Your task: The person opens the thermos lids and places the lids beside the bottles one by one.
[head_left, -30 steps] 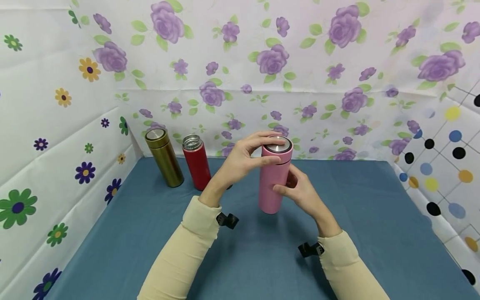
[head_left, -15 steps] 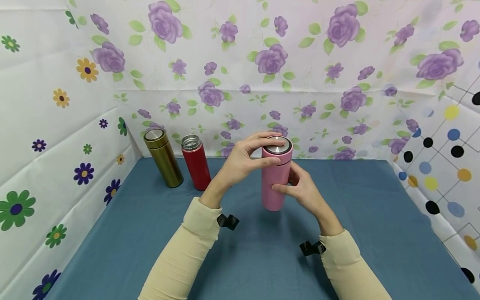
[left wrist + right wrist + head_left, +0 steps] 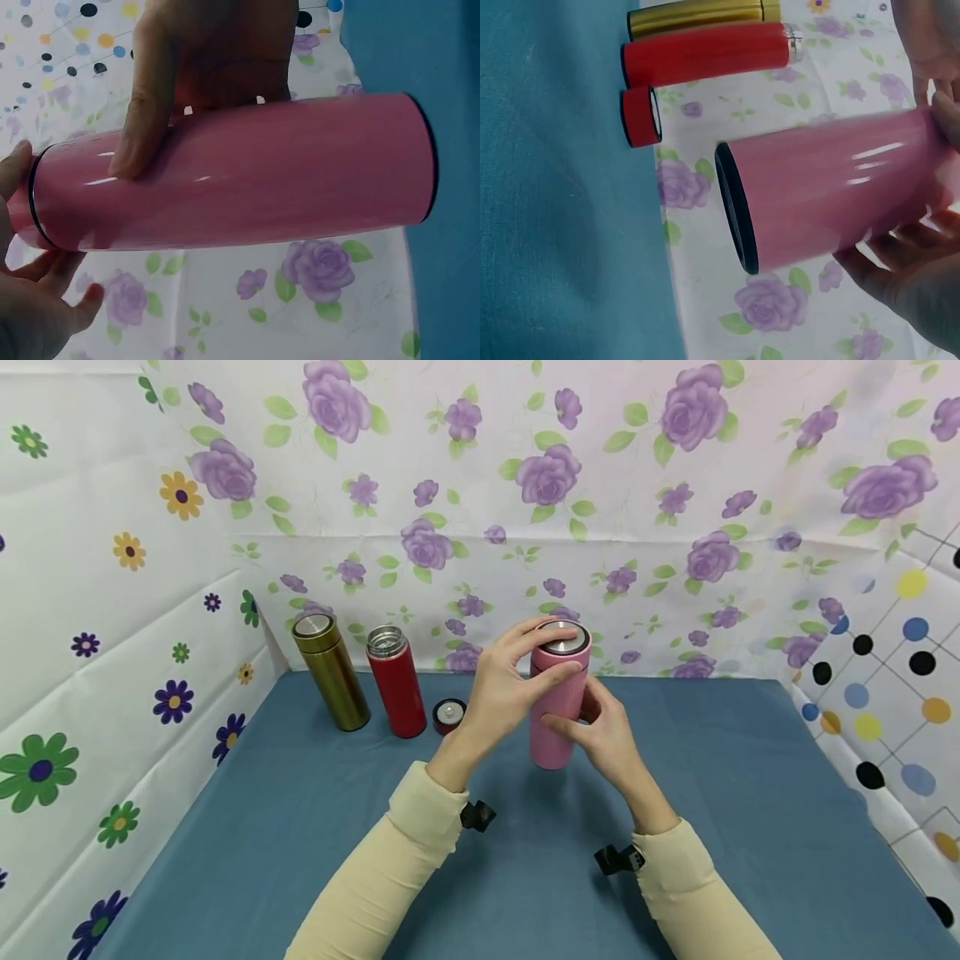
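A tall pink bottle (image 3: 270, 169) is held roughly upright over the blue counter (image 3: 525, 893), a little toward four o'clock from the middle of the head view. Its straight, cylindrical body is coated in smooth, glossy pink, streaked by bright highlights; it is bounded by a thin dark line below the lid and a black-edged base (image 3: 736, 210). The pink lid (image 3: 564, 646) is topped by a brushed steel disc ringed in black. The lid is gripped by the left hand (image 3: 510, 693), with fingers over the top and thumb against the side; the body is clasped by the right hand (image 3: 609, 739). Toward nine o'clock from the bottle, a red cap (image 3: 449, 714), a lidless red bottle (image 3: 397, 693) and a capped gold bottle (image 3: 332, 681) are seen standing on the counter.
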